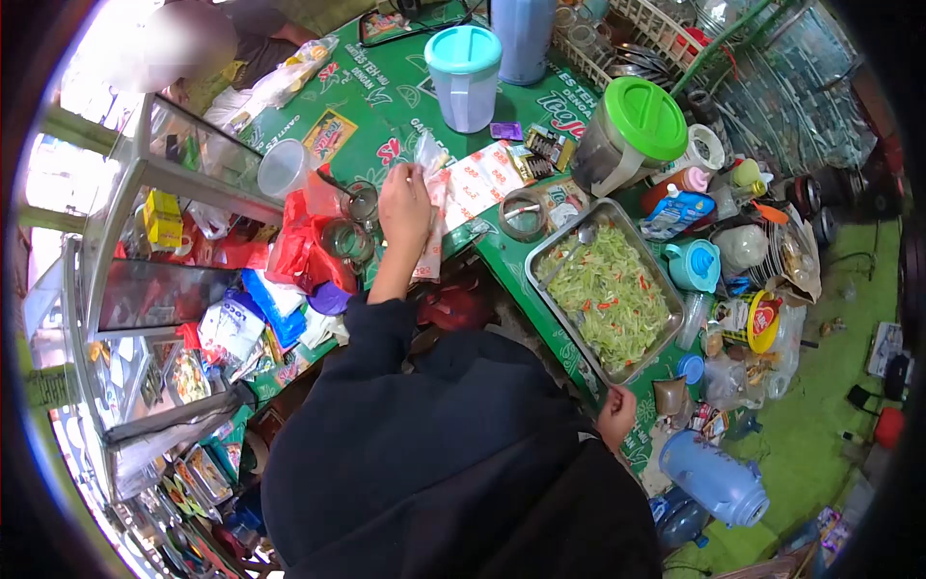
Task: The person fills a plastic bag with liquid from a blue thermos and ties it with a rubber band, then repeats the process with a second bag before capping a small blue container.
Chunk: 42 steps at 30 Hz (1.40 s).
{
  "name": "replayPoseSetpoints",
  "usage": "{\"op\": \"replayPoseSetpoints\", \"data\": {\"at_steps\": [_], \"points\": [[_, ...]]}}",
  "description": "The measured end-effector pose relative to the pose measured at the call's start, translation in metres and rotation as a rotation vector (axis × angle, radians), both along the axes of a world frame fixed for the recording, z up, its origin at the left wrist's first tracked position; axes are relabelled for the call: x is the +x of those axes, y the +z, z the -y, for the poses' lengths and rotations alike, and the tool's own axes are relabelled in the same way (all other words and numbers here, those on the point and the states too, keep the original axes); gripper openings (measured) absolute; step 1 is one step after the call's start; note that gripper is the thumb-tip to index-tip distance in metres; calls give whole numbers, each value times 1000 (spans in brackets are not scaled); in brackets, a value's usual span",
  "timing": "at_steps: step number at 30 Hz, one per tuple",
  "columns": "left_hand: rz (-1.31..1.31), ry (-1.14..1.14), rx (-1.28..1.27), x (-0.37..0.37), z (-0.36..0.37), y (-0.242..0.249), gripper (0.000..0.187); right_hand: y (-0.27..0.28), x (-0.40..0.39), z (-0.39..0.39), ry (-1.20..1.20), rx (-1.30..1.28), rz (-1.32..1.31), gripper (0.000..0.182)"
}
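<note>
My left hand (405, 207) is over the green table, its fingers pinched together at a small clear plastic bag (430, 151). Under the hand lies a strip of white wrapping paper with orange print (479, 180). Glass mugs (359, 203) and a red plastic bag (296, 253) stand just left of that wrist. Curled by the near corner of a metal tray (540, 282) is my right hand (617, 417); what its fingers hold, if anything, I cannot tell. Shredded pale-green vegetables with red bits (612, 299) fill the tray, and a spoon (585, 234) rests at its far end.
A green-lidded pitcher (644, 121) and a turquoise-lidded pitcher (463, 77) stand on the table (386, 72). To the left is a glass display case (145, 174). Beyond the tray are a turquoise jug (693, 265) and a blue thermos (714, 478). Another person (260, 29) is at the far left.
</note>
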State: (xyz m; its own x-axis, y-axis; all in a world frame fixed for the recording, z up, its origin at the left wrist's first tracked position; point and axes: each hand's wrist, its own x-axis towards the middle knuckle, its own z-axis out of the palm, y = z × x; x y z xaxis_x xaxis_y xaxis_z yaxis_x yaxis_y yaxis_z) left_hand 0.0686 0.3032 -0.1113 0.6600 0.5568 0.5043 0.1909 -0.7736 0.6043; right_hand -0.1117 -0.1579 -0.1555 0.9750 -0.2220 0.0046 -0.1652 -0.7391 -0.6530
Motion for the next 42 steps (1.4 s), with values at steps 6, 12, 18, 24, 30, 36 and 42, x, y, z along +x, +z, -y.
{"op": "replayPoseSetpoints", "data": {"at_steps": [6,12,18,24,30,36,42], "points": [[-215,-534,-548,-14,65,83,22,13,18,-41,123,221,-105,23],[-488,-1405,-427,-26,159,103,11,52,27,-70,-55,848,-49,68],[-534,-1795,-344,-52,254,76,13,38,-23,-17,-158,973,-40,51],[-562,-1783,-359,-68,336,42,15,21,-62,32,-413,849,30,14],[-467,-1795,-265,-77,395,28,15,-14,-64,82,-441,897,97,16],[-343,-1667,-13,-94,432,-6,16,-38,-64,130,-321,266,102,47],[-391,-1523,-116,-99,445,-13,18,-27,-90,171,-293,587,-136,33]]}}
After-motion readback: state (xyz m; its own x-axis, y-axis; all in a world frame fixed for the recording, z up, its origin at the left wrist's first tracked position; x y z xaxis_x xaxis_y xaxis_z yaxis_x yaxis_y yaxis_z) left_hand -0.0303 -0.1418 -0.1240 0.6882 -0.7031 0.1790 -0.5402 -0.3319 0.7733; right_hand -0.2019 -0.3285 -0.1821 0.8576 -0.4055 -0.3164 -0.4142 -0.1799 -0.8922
